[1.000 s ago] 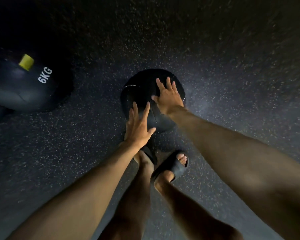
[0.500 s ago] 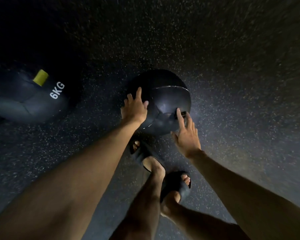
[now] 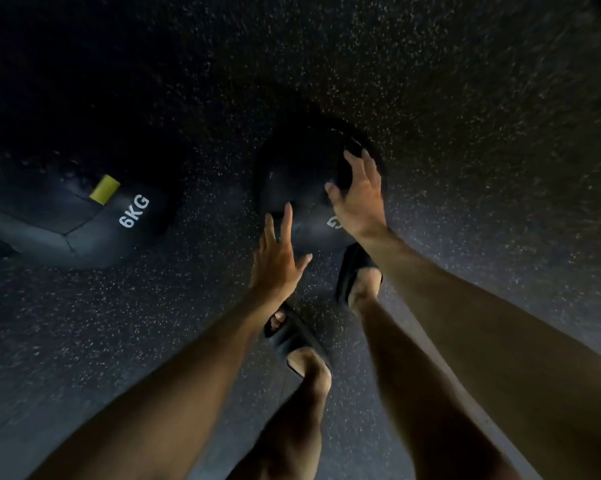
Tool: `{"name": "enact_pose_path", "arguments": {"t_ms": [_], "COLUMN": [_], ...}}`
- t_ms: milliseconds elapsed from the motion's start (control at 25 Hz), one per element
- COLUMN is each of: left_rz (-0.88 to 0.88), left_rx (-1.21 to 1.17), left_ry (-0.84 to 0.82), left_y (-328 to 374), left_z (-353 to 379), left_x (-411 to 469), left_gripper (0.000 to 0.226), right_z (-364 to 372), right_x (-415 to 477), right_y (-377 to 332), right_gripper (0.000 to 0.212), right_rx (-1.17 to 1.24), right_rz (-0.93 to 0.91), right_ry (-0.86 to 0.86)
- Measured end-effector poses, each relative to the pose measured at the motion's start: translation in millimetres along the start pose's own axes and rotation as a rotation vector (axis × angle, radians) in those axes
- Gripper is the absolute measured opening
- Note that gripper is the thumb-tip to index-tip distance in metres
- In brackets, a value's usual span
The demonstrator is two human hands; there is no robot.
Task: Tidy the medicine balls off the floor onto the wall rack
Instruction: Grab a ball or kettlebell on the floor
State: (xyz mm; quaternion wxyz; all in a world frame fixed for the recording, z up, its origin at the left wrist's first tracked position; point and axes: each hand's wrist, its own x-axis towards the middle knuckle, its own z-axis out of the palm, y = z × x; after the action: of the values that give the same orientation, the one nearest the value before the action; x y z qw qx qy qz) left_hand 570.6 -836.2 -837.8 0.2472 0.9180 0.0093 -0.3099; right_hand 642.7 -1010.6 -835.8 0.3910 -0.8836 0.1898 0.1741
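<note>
A round black medicine ball (image 3: pixel 302 181) is sitting on the dark speckled rubber floor (image 3: pixel 465 133), at 12 o'clock from the person's black sandal (image 3: pixel 352 268). The right hand (image 3: pixel 359 199) is resting wide open on the ball's 3 o'clock side. The left hand (image 3: pixel 276 258) is hovering at its 7 o'clock edge, fingers straight, holding nothing. A bigger black ball marked 6KG (image 3: pixel 67 223) is lying at 9 o'clock.
</note>
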Motion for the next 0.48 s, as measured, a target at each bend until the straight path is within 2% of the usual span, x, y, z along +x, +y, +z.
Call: {"name": "enact_pose_path", "arguments": {"t_ms": [120, 240, 360, 480], "left_rz": [-0.076, -0.205, -0.242, -0.314], "left_rx": [-0.041, -0.11, -0.11, -0.229], "left_ry": [0.054, 0.143, 0.223, 0.382], "left_y": [20, 45, 62, 87], "left_z": [-11, -31, -58, -82], "left_x": [39, 89, 132, 166], "left_gripper": [0.109, 0.106, 0.099, 0.095], "right_z": [-15, -25, -28, -36], "right_x": [30, 35, 30, 52], "right_y": [0, 15, 36, 37], "right_gripper": [0.058, 0.06, 0.076, 0.084], "right_rx": [0.028, -0.08, -0.138, -0.128], "right_rz": [-0.143, -0.213, -0.188, -0.166], "right_ry": [0.053, 0.1, -0.041, -0.145]}}
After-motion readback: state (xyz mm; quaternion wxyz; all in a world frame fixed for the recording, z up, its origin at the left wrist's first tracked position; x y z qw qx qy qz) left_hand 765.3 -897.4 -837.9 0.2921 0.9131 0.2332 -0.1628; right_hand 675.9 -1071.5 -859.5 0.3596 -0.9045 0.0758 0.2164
